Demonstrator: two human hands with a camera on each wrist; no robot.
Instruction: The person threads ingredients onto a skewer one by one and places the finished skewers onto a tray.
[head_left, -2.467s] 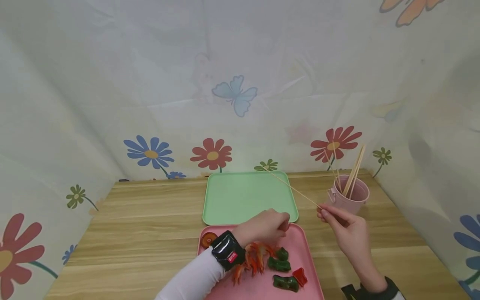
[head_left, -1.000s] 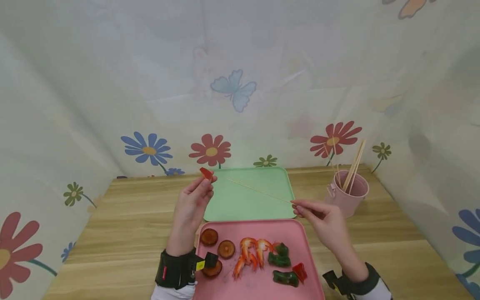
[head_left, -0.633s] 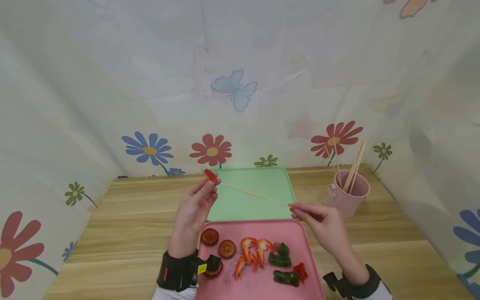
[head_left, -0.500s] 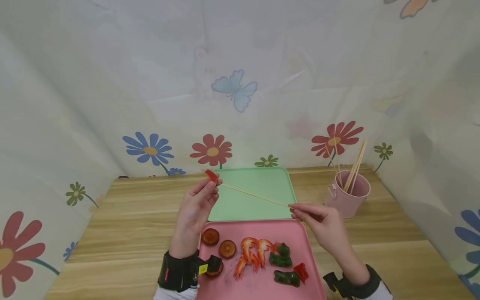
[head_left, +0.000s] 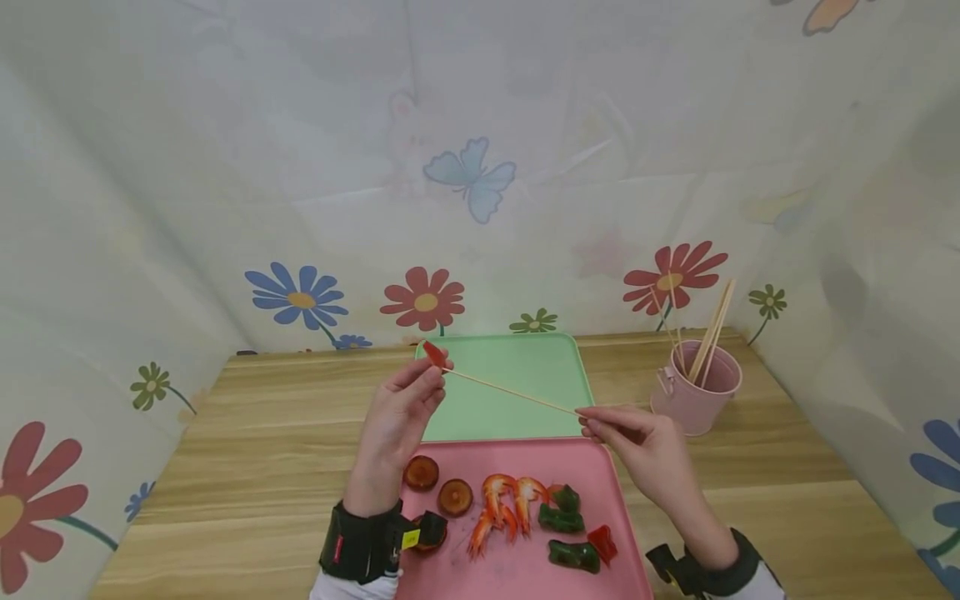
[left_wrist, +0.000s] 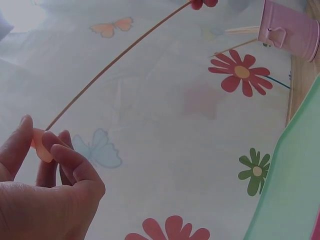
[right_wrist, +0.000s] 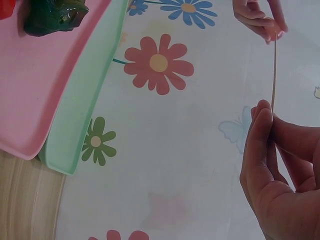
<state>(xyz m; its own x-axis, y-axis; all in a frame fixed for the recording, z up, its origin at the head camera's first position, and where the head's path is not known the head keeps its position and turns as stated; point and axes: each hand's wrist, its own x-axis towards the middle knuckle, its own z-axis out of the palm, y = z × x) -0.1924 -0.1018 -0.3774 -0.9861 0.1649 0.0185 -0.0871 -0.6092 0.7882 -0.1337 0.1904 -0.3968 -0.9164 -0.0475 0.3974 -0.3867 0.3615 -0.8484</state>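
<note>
My left hand (head_left: 401, 408) pinches a small piece of red pepper (head_left: 433, 353) between thumb and fingertips, raised by the near left corner of the green tray (head_left: 517, 354). A thin bamboo skewer (head_left: 510, 390) slants across to it from my right hand (head_left: 637, 437), which pinches the other end. In the left wrist view the skewer (left_wrist: 117, 57) looks curved, and its tip meets the pepper piece (left_wrist: 43, 152) at my fingertips. How deep the tip goes is hidden by the fingers. The right wrist view shows thumb and fingers (right_wrist: 262, 125) together on the skewer.
On the pink tray (head_left: 517, 575) in front lie browned mushroom caps (head_left: 454, 498), prawns (head_left: 495, 496), green pepper pieces (head_left: 573, 556) and another red piece (head_left: 602, 543). A pink bucket (head_left: 686, 408) of sticks stands at the back right of the wooden table (head_left: 285, 467).
My left hand has come up from over the pink tray, now with the red pepper piece. My right hand has moved left with the skewer, whose tip has come to the piece.
</note>
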